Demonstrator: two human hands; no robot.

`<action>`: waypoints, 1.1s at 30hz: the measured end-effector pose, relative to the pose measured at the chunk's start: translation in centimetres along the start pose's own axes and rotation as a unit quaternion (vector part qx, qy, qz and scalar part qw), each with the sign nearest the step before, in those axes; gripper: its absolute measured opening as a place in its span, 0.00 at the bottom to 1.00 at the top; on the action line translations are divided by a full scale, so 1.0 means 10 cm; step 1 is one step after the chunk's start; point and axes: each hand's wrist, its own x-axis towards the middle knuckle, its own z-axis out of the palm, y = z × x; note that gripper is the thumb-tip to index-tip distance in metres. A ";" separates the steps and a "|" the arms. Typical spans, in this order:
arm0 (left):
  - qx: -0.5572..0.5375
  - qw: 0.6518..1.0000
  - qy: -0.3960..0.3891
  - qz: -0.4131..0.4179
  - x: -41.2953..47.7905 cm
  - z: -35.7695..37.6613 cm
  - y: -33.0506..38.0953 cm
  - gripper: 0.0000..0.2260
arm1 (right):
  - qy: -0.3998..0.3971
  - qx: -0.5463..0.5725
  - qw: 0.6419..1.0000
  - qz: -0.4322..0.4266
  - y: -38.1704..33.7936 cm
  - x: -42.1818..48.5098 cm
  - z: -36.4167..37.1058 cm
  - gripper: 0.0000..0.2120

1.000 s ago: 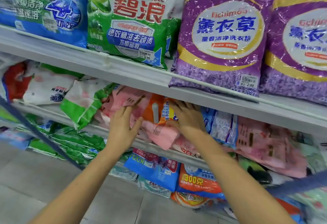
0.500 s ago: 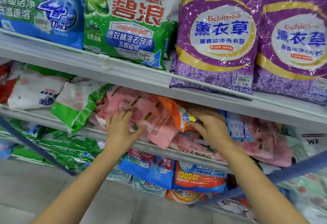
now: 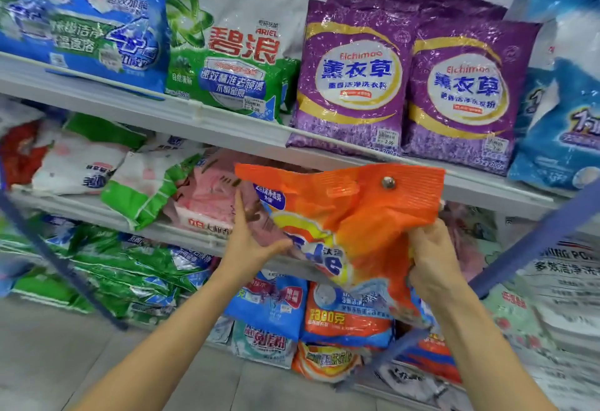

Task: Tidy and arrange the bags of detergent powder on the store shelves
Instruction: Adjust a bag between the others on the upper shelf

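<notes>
Clutching the orange bag [image 3: 357, 215], right hand [image 3: 431, 261] curled, left hand [image 3: 253, 241] flat alongside.

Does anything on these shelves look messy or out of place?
Yes. On the middle shelf, the green-and-white bag and pink bags lie slumped and crooked, unlike the upright purple bags above. The orange bag, crumpled, is in the right hand.

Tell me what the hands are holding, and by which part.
The orange detergent bag. The right hand grips its bunched right edge, fingers curled round the film. The left hand meets its lower left edge; whether it grips or only supports is unclear.
</notes>
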 end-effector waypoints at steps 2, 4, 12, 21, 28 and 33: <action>-0.060 0.995 -0.049 -0.066 -0.13 0.04 0.06 0.36 | 0.021 0.070 0.997 0.002 -0.14 -0.03 0.02 0.13; -0.081 0.989 -0.082 -0.097 -0.29 0.05 0.08 0.21 | 0.051 0.113 0.992 0.022 -0.16 -0.07 0.01 0.19; -0.263 0.958 0.019 -0.115 -1.07 0.03 0.11 0.42 | 0.013 0.226 0.960 0.166 -0.26 -0.28 0.19 0.10; -0.223 0.946 0.235 -0.004 -1.43 -0.94 0.62 0.07 | -0.126 0.268 0.940 0.172 -0.48 -0.13 1.02 0.25; -0.176 0.904 0.385 0.055 -1.66 -2.12 0.73 0.05 | -0.201 0.275 0.929 0.145 -0.60 -0.03 2.24 0.28; -0.140 0.884 0.440 0.068 -1.75 -3.11 0.70 0.06 | -0.241 0.282 0.918 0.141 -0.47 0.11 3.25 0.14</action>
